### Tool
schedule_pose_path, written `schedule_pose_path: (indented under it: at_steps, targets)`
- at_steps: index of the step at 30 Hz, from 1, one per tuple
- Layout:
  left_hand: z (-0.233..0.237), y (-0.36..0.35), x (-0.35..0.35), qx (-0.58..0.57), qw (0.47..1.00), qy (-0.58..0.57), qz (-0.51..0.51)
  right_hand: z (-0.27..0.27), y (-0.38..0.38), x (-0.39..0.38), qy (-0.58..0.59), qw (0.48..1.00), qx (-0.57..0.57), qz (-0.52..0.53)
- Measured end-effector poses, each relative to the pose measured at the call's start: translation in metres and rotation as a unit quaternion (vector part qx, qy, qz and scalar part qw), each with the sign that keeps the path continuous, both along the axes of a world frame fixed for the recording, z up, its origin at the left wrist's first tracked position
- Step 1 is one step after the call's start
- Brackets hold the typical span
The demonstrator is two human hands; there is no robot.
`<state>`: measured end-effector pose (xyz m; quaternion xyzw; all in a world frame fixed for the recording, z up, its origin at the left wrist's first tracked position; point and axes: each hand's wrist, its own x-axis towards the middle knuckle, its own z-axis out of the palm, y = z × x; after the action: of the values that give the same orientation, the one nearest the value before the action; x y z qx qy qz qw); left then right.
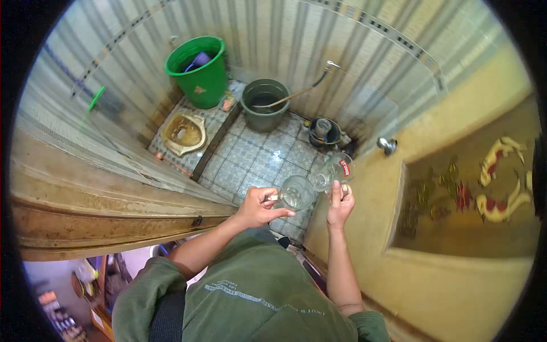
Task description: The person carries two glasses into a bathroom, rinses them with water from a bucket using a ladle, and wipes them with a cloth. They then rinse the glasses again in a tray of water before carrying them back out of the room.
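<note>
My left hand is closed around the handle of a clear glass mug, tilted so that its round mouth faces up toward me. On the right, my right hand grips a second clear glass mug that carries a red label with white letters. The two mugs are held close together in front of my chest, over the tiled floor. Fingers hide most of both handles.
A squat toilet is set in a raised tiled step at left. Behind stand a green bucket, a grey bucket with a hose in it, and a small dark basin holding things. A yellow door flanks me on the right, a wooden door frame on the left.
</note>
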<state>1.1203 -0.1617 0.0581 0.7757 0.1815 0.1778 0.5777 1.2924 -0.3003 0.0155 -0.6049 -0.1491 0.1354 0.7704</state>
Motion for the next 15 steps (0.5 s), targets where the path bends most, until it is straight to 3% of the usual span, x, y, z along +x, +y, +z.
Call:
schedule_pose_path:
  at_steps: [3, 8, 15]
  targets:
    - [0.003, 0.018, 0.014, -0.041, 0.994, -0.026, 0.094, -0.004, 0.049, 0.012, -0.001, 0.998, 0.011, 0.060]
    - [-0.013, 0.052, 0.031, 0.009, 0.979, -0.074, 0.191, -0.003, 0.125, 0.029, -0.070, 0.976, -0.016, 0.205]
    - [-0.032, 0.088, 0.046, -0.045, 0.940, -0.099, 0.324, -0.027, 0.211, 0.040, -0.039, 0.920, 0.093, 0.379]
